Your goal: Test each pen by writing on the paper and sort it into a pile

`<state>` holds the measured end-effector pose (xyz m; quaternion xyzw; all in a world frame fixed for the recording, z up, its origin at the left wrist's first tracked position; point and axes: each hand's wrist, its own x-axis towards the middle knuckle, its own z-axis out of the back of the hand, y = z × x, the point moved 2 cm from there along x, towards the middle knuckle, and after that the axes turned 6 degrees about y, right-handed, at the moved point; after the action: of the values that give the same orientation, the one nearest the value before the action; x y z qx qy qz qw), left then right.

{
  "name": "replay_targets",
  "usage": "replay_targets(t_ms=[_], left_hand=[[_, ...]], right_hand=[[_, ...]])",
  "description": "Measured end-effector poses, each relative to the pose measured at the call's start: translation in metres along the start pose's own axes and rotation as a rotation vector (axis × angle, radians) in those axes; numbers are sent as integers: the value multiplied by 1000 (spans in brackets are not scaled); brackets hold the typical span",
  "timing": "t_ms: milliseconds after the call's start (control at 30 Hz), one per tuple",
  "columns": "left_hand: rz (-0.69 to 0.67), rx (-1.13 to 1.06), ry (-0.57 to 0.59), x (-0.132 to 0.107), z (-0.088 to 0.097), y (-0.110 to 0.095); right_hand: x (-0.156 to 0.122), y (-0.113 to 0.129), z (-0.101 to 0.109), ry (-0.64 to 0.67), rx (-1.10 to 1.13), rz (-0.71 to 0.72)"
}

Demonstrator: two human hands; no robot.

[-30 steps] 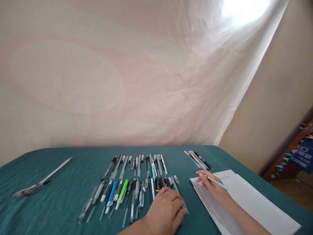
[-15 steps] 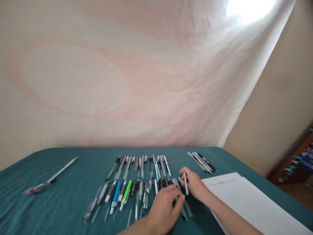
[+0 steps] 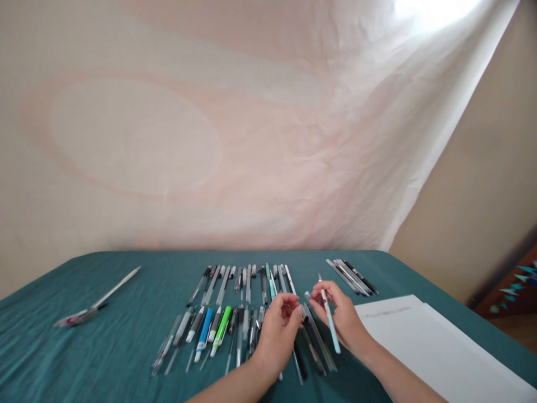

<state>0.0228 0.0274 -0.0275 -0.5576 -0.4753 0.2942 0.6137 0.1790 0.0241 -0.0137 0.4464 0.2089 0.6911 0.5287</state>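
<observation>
My right hand (image 3: 339,314) is closed round a pale blue and white pen (image 3: 329,316), its pointed end up and its blue end down. A small light blue piece, perhaps the cap (image 3: 307,295), shows at that hand's fingertips. Over the near row of pens, my left hand (image 3: 277,330) is curled with thumb and fingers drawn together; what they hold, if anything, I cannot make out. Beneath and beside it lie several clear and dark pens (image 3: 321,341), a green marker (image 3: 221,331) and a blue marker (image 3: 204,334). The left hand hides part of this row.
A far row of pens (image 3: 249,282) lies behind the near one. At the back right is a small group of pens (image 3: 352,277). White paper sheets (image 3: 432,347) with faint writing lie on the right. Far left are a white pen (image 3: 115,288) and a clear pen (image 3: 79,318).
The pen in my right hand has turned, so its pointed end now shows above the fingers. My left hand has lifted slightly and its fingers have turned toward the right hand.
</observation>
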Motion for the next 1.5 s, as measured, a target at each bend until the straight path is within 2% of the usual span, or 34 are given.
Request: replay_targets(t_ms=[167,267,433,600,733,900,1067,1233,1500], left_hand=[[-8,-20,77,0,-1,-8],[-28,-3,71,-2,-1,-12],[6,-82,-36,-1,0,-10],[75,-195,-176,2,4,-6],[93,-292,-219,5,7,-4],[124,-380,-231,6,8,0],[119,-365,-193,5,7,2],[112,-299,-146,3,4,-1],[146,-381,-57,-2,-4,-11]], right_hand=[[-12,20,-8,15,-117,174],[-16,23,-11,12,-123,209],[-24,19,-6,53,-39,333],[-33,21,-5,84,-178,512],[-33,24,-10,44,-164,613],[-31,26,-12,47,-155,655],[-28,28,-12,53,-169,655],[-26,24,-14,59,-185,670],[-25,23,-12,44,-229,704]])
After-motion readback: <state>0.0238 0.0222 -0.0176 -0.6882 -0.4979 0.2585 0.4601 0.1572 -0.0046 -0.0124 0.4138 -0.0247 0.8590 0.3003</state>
